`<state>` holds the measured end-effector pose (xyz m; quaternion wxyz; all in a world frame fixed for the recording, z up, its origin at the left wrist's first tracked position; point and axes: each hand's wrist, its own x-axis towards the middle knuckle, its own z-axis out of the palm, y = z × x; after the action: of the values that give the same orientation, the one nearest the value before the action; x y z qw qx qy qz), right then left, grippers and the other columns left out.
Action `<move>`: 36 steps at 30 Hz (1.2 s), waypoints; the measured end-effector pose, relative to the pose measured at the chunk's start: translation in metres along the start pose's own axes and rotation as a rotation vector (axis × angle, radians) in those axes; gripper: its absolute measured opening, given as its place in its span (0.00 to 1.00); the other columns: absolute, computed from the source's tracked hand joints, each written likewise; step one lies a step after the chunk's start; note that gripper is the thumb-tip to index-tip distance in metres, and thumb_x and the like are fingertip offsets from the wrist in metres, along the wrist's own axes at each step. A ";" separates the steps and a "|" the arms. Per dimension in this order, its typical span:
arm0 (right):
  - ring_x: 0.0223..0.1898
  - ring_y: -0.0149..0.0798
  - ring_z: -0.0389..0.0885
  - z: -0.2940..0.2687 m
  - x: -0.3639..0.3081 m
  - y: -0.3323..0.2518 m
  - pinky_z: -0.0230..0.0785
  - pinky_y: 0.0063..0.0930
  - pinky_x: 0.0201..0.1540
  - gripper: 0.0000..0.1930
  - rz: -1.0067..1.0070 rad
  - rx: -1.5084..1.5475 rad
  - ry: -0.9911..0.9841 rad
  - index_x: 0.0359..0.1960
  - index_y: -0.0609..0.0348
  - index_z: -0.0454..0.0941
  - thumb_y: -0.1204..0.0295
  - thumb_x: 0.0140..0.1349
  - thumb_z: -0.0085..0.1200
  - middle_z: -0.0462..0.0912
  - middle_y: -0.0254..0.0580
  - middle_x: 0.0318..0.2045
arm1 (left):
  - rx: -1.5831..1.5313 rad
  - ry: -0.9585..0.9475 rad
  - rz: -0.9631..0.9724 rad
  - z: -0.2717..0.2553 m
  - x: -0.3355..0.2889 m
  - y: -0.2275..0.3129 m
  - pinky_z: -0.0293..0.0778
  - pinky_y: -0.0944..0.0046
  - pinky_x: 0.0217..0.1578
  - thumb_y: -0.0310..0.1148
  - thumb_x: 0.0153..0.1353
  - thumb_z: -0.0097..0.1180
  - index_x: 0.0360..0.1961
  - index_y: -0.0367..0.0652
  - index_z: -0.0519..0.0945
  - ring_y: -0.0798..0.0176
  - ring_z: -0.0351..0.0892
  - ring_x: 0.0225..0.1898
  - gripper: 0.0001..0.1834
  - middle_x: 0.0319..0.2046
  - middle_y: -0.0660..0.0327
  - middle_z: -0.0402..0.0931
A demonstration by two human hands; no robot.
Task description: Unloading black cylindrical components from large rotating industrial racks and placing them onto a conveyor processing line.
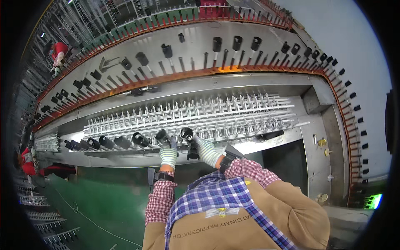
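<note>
Both my hands wear white gloves with green stripes. My left hand is closed around the lower part of a short black tube at the near edge of the metal rack. Just to its right, my right hand grips a black tube that hangs tilted by its fingers. Another black tube, its open end facing up, stands right above that hand; whether the fingers touch it I cannot tell. A row of similar black tubes sits on the rack's pins to the left.
Behind the rack, a curved conveyor line carries upright spindles, several capped with black tubes. A steel trough surrounds the rack. At far left are a person in red and another person in red. A thin cord lies on the green floor.
</note>
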<state>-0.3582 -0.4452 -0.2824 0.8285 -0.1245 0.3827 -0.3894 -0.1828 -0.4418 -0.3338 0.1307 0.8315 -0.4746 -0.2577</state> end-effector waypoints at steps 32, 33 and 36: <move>0.27 0.36 0.75 -0.286 0.033 -0.437 0.67 0.27 0.31 0.27 -1.042 -1.032 1.035 0.53 0.62 0.58 0.64 0.51 0.48 0.76 0.47 0.31 | -0.486 0.808 -0.096 0.045 -0.059 0.022 0.67 0.55 0.42 0.32 0.56 0.40 0.55 0.36 0.55 0.48 0.66 0.47 0.25 0.46 0.41 0.64; 0.27 0.39 0.76 -0.311 0.053 -0.465 0.67 0.28 0.31 0.25 -0.999 -0.932 0.942 0.50 0.62 0.62 0.64 0.51 0.49 0.76 0.48 0.30 | -0.584 0.893 -0.007 0.053 -0.064 0.056 0.69 0.58 0.38 0.29 0.56 0.42 0.54 0.38 0.57 0.52 0.68 0.46 0.23 0.46 0.45 0.65; 0.25 0.44 0.76 -0.301 0.074 -0.504 0.68 0.30 0.30 0.19 -0.823 -1.078 0.752 0.40 0.61 0.71 0.61 0.49 0.49 0.78 0.49 0.25 | -0.585 0.910 -0.237 0.070 -0.088 0.109 0.69 0.65 0.34 0.26 0.52 0.48 0.47 0.36 0.66 0.61 0.70 0.35 0.19 0.38 0.55 0.71</move>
<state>-0.8260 -0.8077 -0.2712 0.2565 -0.5019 0.6979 -0.4419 -0.3371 -0.4207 -0.3144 0.5184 0.8356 -0.1819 -0.0063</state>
